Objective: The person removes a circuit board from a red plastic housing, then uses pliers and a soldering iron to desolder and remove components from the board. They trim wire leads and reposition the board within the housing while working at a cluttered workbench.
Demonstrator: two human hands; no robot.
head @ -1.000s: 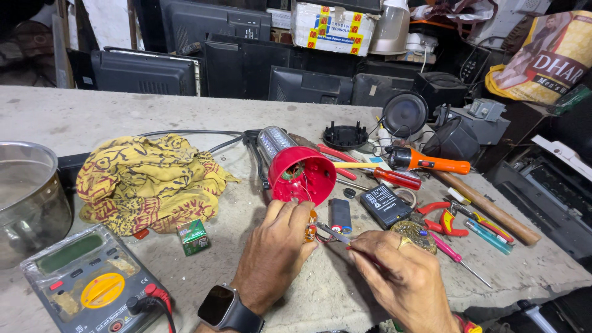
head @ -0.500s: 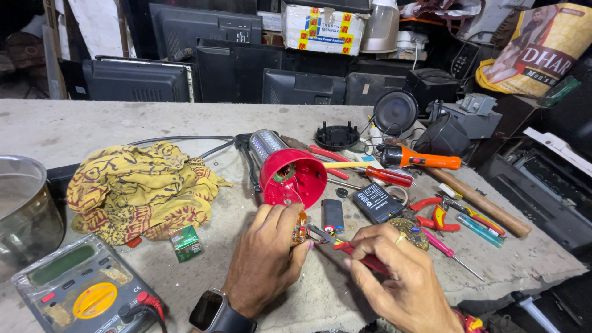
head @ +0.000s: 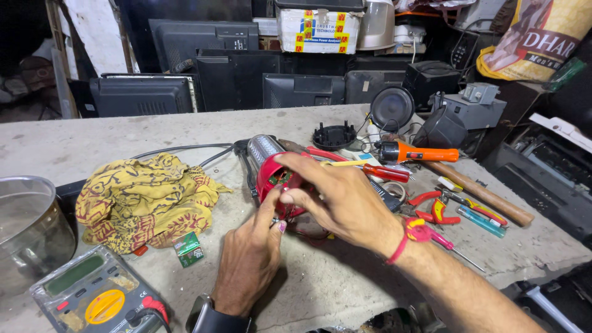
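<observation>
A red cup-shaped lamp housing (head: 270, 179) with a silver ribbed end (head: 262, 148) lies on its side mid-table. My right hand (head: 339, 197), with a red thread band on the wrist, reaches across it from the right; its fingers curl over the open rim. My left hand (head: 250, 259), which wears a dark watch (head: 213, 319), comes up from below. Its thumb and fingertips pinch the housing's lower edge. Thin red wires (head: 308, 237) trail out beneath my right palm. What is inside the housing is mostly hidden.
A yellow patterned cloth (head: 142, 200), a small green box (head: 188, 248), a multimeter (head: 92, 296) and a steel pot (head: 28, 228) lie left. On the right are an orange torch (head: 413, 153), a red screwdriver (head: 382, 172), red pliers (head: 431, 206) and a wooden-handled tool (head: 478, 192). Old monitors (head: 142, 95) line the back.
My right hand, which held a thin red-handled tool by my left hand, has moved up and left over the red housing. The tool is out of sight. My left hand stays at the housing.
</observation>
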